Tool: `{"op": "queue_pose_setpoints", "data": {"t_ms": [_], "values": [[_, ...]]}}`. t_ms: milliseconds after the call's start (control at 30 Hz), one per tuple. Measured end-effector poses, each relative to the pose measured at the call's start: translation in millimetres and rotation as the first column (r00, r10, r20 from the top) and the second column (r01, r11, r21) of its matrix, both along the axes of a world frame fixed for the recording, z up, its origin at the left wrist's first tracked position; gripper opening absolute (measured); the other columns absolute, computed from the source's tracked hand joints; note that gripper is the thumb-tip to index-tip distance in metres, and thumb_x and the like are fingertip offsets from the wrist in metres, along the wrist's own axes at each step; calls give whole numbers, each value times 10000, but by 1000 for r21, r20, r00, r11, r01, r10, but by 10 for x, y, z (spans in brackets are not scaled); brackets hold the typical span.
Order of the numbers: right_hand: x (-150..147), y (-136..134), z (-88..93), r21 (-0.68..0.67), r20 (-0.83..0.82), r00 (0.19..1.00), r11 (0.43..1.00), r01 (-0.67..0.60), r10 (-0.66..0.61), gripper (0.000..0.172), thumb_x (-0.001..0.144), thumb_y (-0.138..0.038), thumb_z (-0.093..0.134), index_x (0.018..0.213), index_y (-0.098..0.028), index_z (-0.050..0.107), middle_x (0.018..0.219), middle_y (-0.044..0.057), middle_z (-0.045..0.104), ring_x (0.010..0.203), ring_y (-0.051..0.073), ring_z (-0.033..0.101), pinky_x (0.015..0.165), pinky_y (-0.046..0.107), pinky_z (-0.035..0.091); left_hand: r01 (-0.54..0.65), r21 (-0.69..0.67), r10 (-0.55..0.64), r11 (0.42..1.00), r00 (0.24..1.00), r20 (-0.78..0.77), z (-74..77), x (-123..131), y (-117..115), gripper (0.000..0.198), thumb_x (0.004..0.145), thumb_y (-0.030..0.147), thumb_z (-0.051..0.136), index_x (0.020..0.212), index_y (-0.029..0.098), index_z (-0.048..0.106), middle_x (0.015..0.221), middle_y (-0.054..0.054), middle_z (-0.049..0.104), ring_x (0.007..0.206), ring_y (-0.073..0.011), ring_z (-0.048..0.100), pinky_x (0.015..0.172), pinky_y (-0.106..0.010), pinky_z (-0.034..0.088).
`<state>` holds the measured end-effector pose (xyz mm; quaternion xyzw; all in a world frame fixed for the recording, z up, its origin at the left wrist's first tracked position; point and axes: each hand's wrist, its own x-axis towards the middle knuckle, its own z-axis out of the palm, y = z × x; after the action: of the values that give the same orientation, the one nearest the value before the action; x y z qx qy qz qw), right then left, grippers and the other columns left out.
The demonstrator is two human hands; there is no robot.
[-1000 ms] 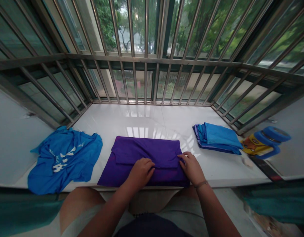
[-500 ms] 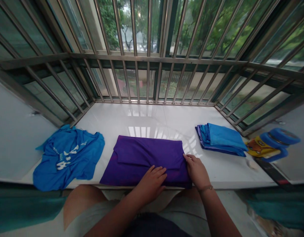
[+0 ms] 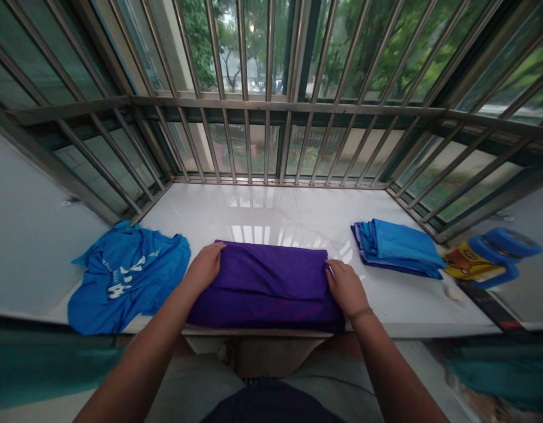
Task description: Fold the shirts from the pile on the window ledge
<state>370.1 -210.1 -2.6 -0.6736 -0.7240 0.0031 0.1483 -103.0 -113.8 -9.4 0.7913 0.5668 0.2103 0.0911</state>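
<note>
As left hand (image 3: 204, 270) and right hand (image 3: 346, 288) press, purple cloth (image 3: 267, 282) lies folded.

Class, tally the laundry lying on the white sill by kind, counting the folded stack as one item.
Folded purple garment: 1
Crumpled blue T-shirt: 1
Folded stack of blue clothes: 1
Total: 3

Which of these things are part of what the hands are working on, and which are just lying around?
Being worked on:
folded purple cloth
left hand
right hand

Lying around:
crumpled blue T-shirt
stack of folded blue clothes
yellow-and-blue object
</note>
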Motion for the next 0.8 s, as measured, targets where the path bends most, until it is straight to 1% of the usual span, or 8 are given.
{"op": "queue_pose_setpoints", "data": {"t_ms": [100, 200, 333, 433, 533, 633, 700, 800], "values": [[-34, 427, 170, -102, 70, 993, 991, -87, 95, 459, 1028, -160, 562, 1478, -161, 654, 1506, 174, 661, 1334, 287, 614, 1125, 408, 482, 71, -152, -93, 986, 985, -145, 87, 16, 499, 483, 995, 224, 507, 1439, 142, 679, 1526, -182, 668, 1444, -316, 600, 1254, -485, 437], [-49, 753, 287, -207, 102, 982, 969, -136, 160, 435, 968, -110, 668, 1399, -152, 713, 1335, 156, 750, 1207, 254, 662, 1013, 332, 495, 103, -263, -162, 959, 964, -212, 170, 68, 835, 456, 865, 273, 724, 1312, 187, 757, 1311, -157, 777, 1265, -324, 705, 1115, -420, 519], [-7, 1031, 395, -248, 112, 981, 960, -128, 160, 173, 946, -104, 719, 1059, -194, 813, 1057, 90, 783, 987, 210, 679, 856, 289, 476, 110, -322, -192, 940, 953, -235, 287, 103, 1077, 168, 763, 300, 811, 920, 242, 809, 861, -50, 790, 889, -268, 749, 844, -334, 544], [59, 1144, 536, -183, 111, 986, 978, -102, 124, 203, 1016, -140, 627, 1114, -186, 798, 1158, 121, 754, 1028, 220, 660, 910, 311, 483, 104, -275, -170, 956, 959, -226, 427, 105, 1147, 88, 829, 298, 741, 867, 234, 790, 844, -46, 758, 870, -251, 718, 828, -326, 518], [130, 1106, 703, -78, 94, 992, 994, -79, 86, 298, 1082, -193, 506, 1237, -178, 759, 1269, 159, 718, 1126, 253, 632, 1024, 352, 476, 96, -174, -128, 980, 974, -188, 577, 74, 1079, 175, 918, 293, 649, 987, 212, 787, 976, -82, 743, 966, -258, 697, 898, -353, 520], [203, 866, 763, 11, 66, 995, 997, -72, 71, 331, 1109, -232, 447, 1250, -196, 744, 1275, 157, 717, 1165, 273, 617, 1078, 368, 463, 113, -5, -113, 994, 992, -65, 634, 17, 813, 178, 945, 300, 637, 1019, 211, 772, 1041, -92, 718, 1040, -266, 671, 976, -387, 526], [261, 617, 682, 55, 45, 997, 996, -70, 67, 325, 1108, -237, 444, 1216, -201, 748, 1243, 150, 729, 1145, 283, 621, 1069, 383, 472, 117, 87, -119, 989, 993, 25, 578, -19, 514, 164, 962, 310, 638, 1014, 222, 767, 1052, -88, 718, 1049, -267, 664, 992, -403, 532], [365, 196, 390, 57, 13, 997, 996, -75, 74, 294, 1076, -214, 478, 1168, -191, 756, 1172, 144, 747, 1083, 291, 642, 1023, 412, 496, 171, 80, -176, 982, 982, 73, 353, -49, -56, 169, 1002, 314, 617, 1033, 242, 767, 1069, -81, 749, 1037, -262, 682, 973, -406, 544]]}}
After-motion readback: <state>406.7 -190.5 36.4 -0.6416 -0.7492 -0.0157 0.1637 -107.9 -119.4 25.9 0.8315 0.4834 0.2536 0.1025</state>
